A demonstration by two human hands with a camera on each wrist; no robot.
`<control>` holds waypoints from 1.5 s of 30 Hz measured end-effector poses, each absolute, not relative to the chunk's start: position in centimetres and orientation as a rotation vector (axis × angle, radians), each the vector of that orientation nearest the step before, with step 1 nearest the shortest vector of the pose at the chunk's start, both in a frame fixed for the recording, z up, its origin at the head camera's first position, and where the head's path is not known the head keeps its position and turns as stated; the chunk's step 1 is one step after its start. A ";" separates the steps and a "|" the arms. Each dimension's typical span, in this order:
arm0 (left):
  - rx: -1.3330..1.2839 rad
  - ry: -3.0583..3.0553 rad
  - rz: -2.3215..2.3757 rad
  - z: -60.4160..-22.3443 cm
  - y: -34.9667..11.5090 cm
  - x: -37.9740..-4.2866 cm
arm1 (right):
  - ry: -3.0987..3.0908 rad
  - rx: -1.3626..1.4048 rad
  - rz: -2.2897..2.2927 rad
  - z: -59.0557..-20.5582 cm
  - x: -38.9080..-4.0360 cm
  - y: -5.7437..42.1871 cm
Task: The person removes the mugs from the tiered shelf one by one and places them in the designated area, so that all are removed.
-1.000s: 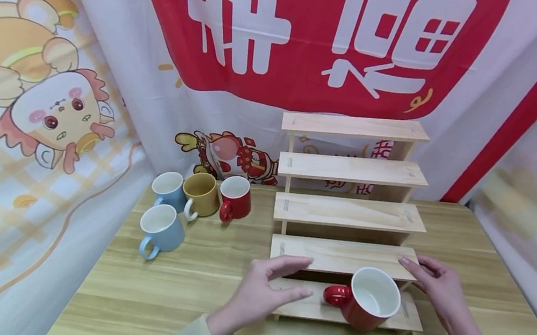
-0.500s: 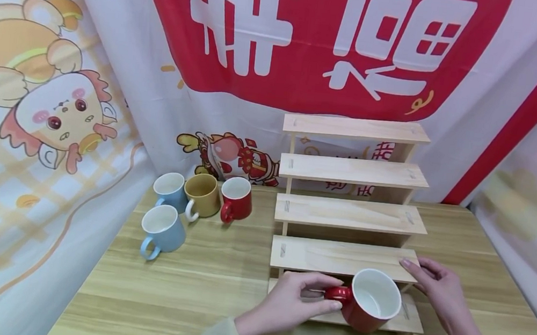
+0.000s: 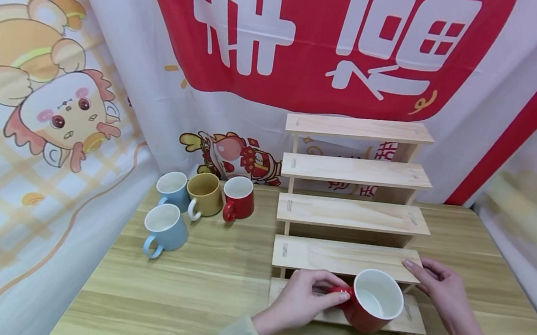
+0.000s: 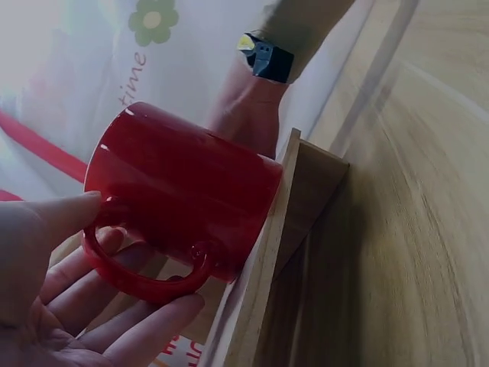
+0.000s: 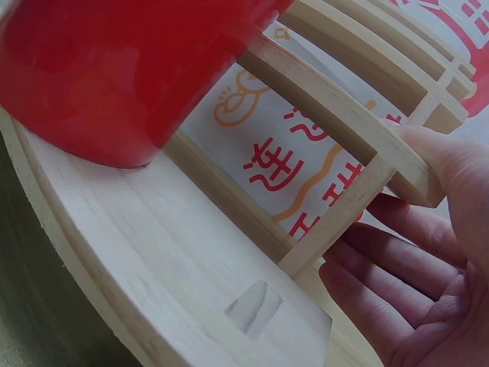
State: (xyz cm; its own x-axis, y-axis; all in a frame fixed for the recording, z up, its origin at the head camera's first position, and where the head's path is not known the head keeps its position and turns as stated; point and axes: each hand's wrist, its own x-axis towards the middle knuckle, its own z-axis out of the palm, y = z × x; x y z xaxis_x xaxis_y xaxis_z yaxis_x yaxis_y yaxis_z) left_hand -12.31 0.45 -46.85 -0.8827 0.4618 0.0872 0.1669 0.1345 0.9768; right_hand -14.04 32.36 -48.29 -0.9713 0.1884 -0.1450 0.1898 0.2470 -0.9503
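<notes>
A red mug (image 3: 371, 312) with a white inside stands upright on the lowest board of a stepped wooden shelf rack (image 3: 351, 213). My left hand (image 3: 301, 300) pinches its handle (image 4: 145, 284), thumb on the upper part and fingers behind and below, as the left wrist view shows. In that view the mug's base meets the board. My right hand (image 3: 447, 300) holds the right end of the second board from the bottom, with the thumb on top and fingers underneath beside the upright post (image 5: 344, 210).
At the table's back left stand two light blue mugs (image 3: 172, 234), a mustard mug (image 3: 206, 196) with a white handle, and another red mug (image 3: 241, 200). Printed cloth (image 3: 225, 115) hangs behind and on both sides of the wooden table (image 3: 163, 297).
My left hand has moved right from beside the mug and taken hold of its handle. The mug stays on the lowest board, and my right hand keeps its place on the rack.
</notes>
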 end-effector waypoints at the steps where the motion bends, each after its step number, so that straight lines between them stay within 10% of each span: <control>1: 0.604 2.178 1.826 -46.9 0.6 -12.3 | 2.480 0.375 -1.888 -48.3 -14.0 32.4; 45: 0.549 1.928 2.208 -44.4 -2.4 -11.6 | 2.497 0.377 -1.858 -48.3 -13.9 32.3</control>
State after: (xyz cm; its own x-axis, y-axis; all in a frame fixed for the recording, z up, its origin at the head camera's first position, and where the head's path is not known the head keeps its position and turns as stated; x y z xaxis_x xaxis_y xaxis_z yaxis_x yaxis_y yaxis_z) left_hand -11.61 -2.42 -44.44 -0.9200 0.3540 0.1682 0.1190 -0.1564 0.9805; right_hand -13.94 32.26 -48.32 -0.9711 0.1874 -0.1476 0.1952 0.2687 -0.9432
